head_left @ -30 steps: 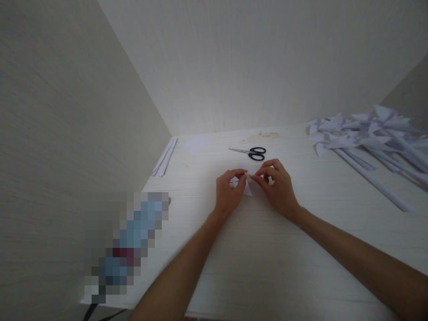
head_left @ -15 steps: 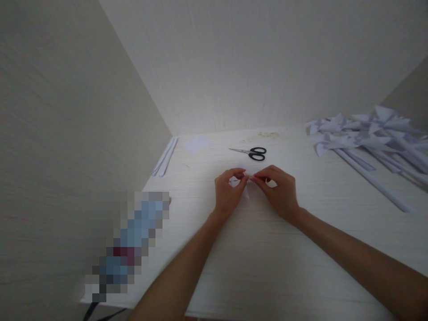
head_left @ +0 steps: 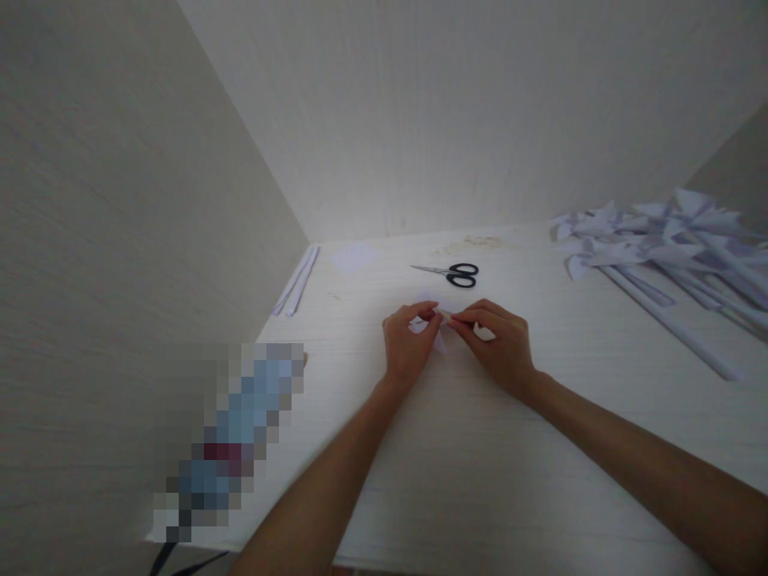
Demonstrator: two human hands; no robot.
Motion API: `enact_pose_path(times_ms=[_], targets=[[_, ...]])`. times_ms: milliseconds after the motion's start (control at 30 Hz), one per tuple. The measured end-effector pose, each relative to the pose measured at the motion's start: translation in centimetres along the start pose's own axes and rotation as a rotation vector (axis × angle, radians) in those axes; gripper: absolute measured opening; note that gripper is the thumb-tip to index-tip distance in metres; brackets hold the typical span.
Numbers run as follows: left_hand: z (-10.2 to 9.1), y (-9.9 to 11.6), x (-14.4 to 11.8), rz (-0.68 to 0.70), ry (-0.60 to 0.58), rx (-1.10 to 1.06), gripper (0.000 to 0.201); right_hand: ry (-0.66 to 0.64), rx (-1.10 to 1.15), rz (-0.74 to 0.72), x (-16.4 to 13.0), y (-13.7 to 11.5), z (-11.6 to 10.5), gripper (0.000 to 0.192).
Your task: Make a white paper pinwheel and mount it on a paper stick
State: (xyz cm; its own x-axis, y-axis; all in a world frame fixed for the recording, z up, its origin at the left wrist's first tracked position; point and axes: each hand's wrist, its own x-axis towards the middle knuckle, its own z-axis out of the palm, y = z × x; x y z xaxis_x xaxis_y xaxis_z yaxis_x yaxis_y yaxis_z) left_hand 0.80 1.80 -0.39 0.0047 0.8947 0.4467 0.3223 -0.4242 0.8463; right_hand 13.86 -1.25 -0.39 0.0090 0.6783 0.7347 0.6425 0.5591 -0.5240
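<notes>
My left hand (head_left: 411,340) is closed, its thumb and fingers pinching a piece of white paper (head_left: 441,344) with pointed corners, partly hidden under the fingers. My right hand (head_left: 498,336) is closed too, thumb and forefinger pressed together at the paper's middle. Between the two sets of fingertips shows a small pale, thin piece (head_left: 445,317), too small to name. Just beyond the hands lie scissors (head_left: 461,275) with black handles, blades pointing left.
White paper pinwheels (head_left: 654,240) on rolled paper sticks are heaped at the right. Two paper sticks (head_left: 303,280) lie at the left wall, near a flat paper sheet (head_left: 353,257). Tan scraps (head_left: 482,241) sit by the back wall. A blurred-out bluish object (head_left: 246,416) stands at the left edge.
My fingertips have shifted slightly, and more of the small pale piece shows between them. Both hands stay at the paper; everything else is unmoved.
</notes>
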Motion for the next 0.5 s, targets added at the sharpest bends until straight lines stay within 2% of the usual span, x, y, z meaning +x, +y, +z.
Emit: enact_pose_path(times_ms=[167,500], targets=[[0.03,-0.04,-0.04,0.0,-0.014,-0.005,0.017,0.013,-0.083,-0.006,0.02,0.16,0.03,0.01],[0.01,-0.07,-0.01,0.017,-0.016,0.004,0.016,0.013,-0.102,-0.01,-0.04,0.17,0.0,0.009]])
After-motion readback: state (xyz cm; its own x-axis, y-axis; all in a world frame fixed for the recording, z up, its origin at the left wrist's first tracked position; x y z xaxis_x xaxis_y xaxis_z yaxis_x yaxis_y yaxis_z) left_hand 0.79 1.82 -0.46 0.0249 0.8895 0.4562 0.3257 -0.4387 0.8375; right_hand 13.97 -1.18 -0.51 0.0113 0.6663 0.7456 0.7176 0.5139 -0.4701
